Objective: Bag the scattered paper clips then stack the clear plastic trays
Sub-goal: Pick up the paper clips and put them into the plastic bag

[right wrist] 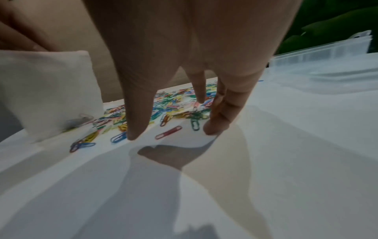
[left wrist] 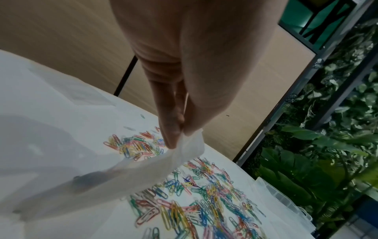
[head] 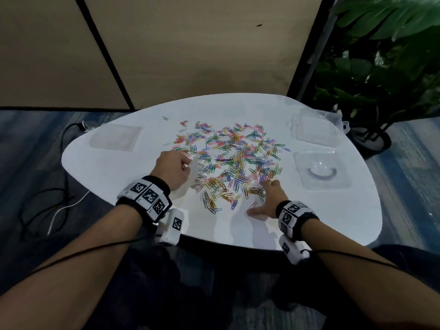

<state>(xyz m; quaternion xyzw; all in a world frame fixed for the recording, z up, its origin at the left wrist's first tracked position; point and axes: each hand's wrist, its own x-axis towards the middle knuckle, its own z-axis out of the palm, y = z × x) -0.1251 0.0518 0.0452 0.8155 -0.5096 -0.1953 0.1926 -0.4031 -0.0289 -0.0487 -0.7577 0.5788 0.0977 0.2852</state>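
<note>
Several coloured paper clips [head: 233, 158] lie scattered across the middle of the white table [head: 309, 222]. My left hand [head: 176, 166] pinches the edge of a translucent plastic bag [head: 194, 172] at the pile's left side; the bag [left wrist: 143, 169] hangs from thumb and fingers [left wrist: 174, 137], with a few clips dimly visible inside. My right hand [head: 266, 198] is spread at the pile's near edge, its straight fingertips [right wrist: 214, 127] touching the table among loose clips [right wrist: 167, 132]. Clear plastic trays sit at the left [head: 114, 138], back right [head: 314, 132] and right [head: 321, 171].
A second clear bag [head: 338, 117] lies at the table's far right corner, beside a potted plant [head: 376, 91]. Cables [head: 62, 206] run over the floor on the left. A beige wall stands behind the table.
</note>
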